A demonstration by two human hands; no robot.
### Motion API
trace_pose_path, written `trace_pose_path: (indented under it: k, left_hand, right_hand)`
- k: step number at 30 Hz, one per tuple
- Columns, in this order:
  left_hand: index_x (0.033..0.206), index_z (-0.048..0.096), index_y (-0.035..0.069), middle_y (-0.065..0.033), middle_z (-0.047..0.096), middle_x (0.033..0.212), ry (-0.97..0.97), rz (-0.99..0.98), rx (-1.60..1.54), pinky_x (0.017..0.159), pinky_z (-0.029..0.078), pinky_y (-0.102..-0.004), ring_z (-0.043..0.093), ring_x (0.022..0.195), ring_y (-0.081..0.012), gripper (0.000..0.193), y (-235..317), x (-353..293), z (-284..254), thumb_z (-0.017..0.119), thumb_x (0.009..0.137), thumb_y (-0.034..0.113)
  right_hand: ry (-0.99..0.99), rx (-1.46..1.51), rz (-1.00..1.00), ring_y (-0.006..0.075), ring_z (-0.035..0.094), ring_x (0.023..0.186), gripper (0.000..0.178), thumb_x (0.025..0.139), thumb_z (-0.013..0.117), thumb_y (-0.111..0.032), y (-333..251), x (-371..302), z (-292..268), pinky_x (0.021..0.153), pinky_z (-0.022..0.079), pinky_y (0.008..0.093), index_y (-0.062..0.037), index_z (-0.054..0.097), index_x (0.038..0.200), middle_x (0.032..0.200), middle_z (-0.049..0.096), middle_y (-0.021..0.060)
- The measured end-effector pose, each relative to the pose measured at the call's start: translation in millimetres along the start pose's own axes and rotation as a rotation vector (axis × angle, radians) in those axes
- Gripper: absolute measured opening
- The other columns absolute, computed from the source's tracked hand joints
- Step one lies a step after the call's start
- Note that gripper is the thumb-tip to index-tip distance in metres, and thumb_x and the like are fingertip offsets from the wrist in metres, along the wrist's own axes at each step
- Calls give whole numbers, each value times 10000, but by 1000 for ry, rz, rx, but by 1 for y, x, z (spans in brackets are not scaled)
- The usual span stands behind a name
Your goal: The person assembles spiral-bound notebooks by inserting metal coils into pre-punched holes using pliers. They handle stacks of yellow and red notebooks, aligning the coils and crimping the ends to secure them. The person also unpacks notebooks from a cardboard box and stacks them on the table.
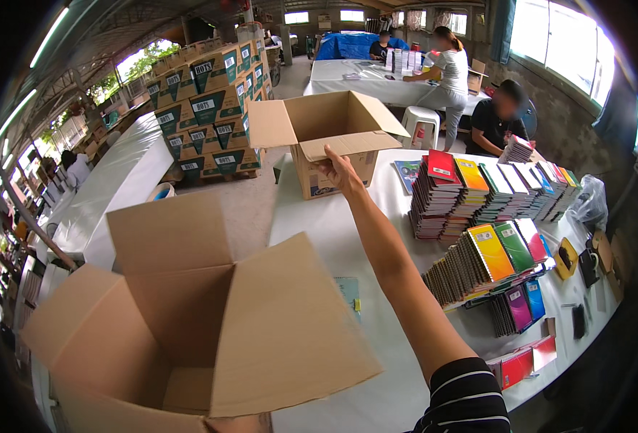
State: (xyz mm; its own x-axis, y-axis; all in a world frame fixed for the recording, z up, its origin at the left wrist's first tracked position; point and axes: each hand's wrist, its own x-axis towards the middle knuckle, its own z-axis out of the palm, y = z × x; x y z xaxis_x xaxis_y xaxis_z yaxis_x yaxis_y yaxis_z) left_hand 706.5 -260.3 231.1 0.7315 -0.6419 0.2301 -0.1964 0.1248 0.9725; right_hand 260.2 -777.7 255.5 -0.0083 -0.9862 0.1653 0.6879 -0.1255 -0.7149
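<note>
Left of my grip (339, 173), and beyond it, I see stacked printed cartons (203, 108) near a long white surface (113, 187). Ahead and right are a white stool (423, 117), a standing person (450, 72) and, farther back, a blue tarp (344, 46). Well right, I see a clear plastic bag (593, 200) and a bright window (571, 45).

Brown carton (322, 115), black sleeve (464, 397) with thin white stripes, yellow and green notebooks (490, 252), whitish table (402, 346).
</note>
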Motion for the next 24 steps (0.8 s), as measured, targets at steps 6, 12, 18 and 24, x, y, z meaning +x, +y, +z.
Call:
trace_pose_path:
  k: [6,12,18,24]
  left_hand:
    - [1217,514,-63,-159,554,1195,-217,4,-54,881,488,-321,595,1014,-195,376,3,-1,36,496,969,218]
    - [1204,530,-47,-142,583,1150,-464,110,-81,854,496,-312,602,990,-181,374,17,26,73,497,966,240]
    - [1192,546,-31,-126,612,1106,-785,249,-251,826,503,-303,609,966,-167,374,38,103,184,499,964,261]
    - [1179,563,-15,-109,640,1061,-979,57,-364,798,511,-294,616,942,-153,374,24,162,238,500,961,283]
  right_hand:
    - [-298,-276,416,282,646,882,727,862,473,-675,-25,-79,-5,744,570,453,20,504,1076,965,595,154]
    - [-578,225,285,242,598,1012,668,898,473,-595,-89,-190,-21,906,487,423,-3,496,1208,1107,598,111]
    - [-350,-210,-150,215,574,1077,607,931,555,-445,-185,-285,0,949,456,379,3,447,1325,1213,576,109]
    - [-367,-572,-193,206,424,1259,536,907,621,-198,-133,-318,-41,1055,339,384,-79,398,1380,1337,468,90]
